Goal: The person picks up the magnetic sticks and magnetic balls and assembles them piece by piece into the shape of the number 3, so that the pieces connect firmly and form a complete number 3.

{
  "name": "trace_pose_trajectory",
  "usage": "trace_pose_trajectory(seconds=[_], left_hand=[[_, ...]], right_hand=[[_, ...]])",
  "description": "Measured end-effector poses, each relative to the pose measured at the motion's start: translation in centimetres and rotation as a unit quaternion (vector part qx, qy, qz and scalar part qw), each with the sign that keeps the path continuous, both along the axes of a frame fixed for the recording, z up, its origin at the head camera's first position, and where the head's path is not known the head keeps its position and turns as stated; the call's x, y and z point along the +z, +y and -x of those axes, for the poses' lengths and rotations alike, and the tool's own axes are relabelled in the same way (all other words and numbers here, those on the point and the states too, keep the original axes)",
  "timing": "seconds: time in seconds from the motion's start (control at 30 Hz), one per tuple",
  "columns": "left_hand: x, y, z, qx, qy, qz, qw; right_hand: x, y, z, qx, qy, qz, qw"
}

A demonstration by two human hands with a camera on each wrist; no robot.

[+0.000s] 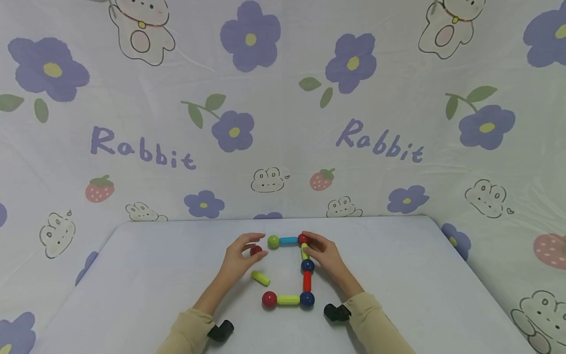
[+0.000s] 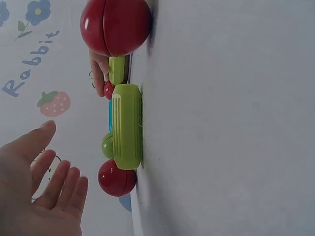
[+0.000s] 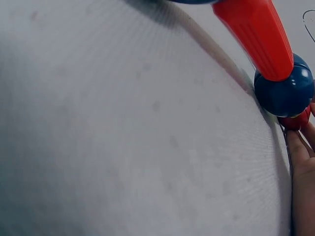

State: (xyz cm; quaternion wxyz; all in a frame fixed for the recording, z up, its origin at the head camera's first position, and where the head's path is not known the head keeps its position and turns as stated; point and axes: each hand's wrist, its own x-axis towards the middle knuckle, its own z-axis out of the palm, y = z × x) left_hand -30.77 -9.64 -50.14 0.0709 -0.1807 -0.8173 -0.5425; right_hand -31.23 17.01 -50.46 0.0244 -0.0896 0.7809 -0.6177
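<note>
My left hand (image 1: 236,258) is held around a loose red ball (image 1: 256,250), fingers apart; the left wrist view shows a gap between the hand (image 2: 44,187) and that ball (image 2: 117,178). Nearer me lies a loose yellow-green stick (image 1: 260,278). With my right hand (image 1: 327,253) I grip a red ball (image 1: 302,239) at the corner of a chain, thumb by a yellow-green stick (image 1: 304,251). From that corner a blue stick (image 1: 289,240) runs left to a green ball (image 1: 273,241). Toward me follow a dark blue ball (image 1: 307,266) and a red stick (image 1: 307,281).
The near side of the chain has a second dark blue ball (image 1: 307,299), a yellow-green stick (image 1: 288,300) and a red ball (image 1: 269,300). A white table (image 1: 132,280) lies beneath. Black wrist devices (image 1: 221,331) are on both sleeves. A patterned cloth (image 1: 283,108) hangs behind.
</note>
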Motion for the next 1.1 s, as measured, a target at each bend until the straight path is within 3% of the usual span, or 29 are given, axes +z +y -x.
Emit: trace_pose_trajectory(seconds=[0.1, 0.27, 0.57, 0.73, 0.9, 1.1], left_hand=[[-0.1, -0.3, -0.3, -0.027, -0.01, -0.004, 0.9996], [-0.5, -0.8, -0.6, -0.08, -0.034, -0.018, 0.996], [-1.5, -1.5, -0.6, -0.138, -0.044, -0.004, 0.9895], [-1.5, -1.8, -0.7, -0.146, -0.05, 0.028, 0.9877], [-1.6, -2.2, -0.8, -0.142, -0.083, 0.059, 0.9846], [-1.8, -2.6, -0.9, -0.155, -0.097, 0.09, 0.9789]], right_hand=[[0.0, 0.1, 0.0, 0.0, -0.008, 0.006, 1.0], [-1.7, 0.2, 1.1, -0.01, -0.001, 0.001, 1.0], [-2.5, 0.3, 1.5, -0.017, 0.01, -0.004, 0.9998], [-2.4, 0.3, 1.4, -0.018, 0.006, -0.004, 0.9998], [-2.1, 0.2, 1.2, -0.013, 0.0, -0.002, 0.9999], [-0.1, 0.1, 0.1, 0.006, -0.009, -0.006, 0.9999]])
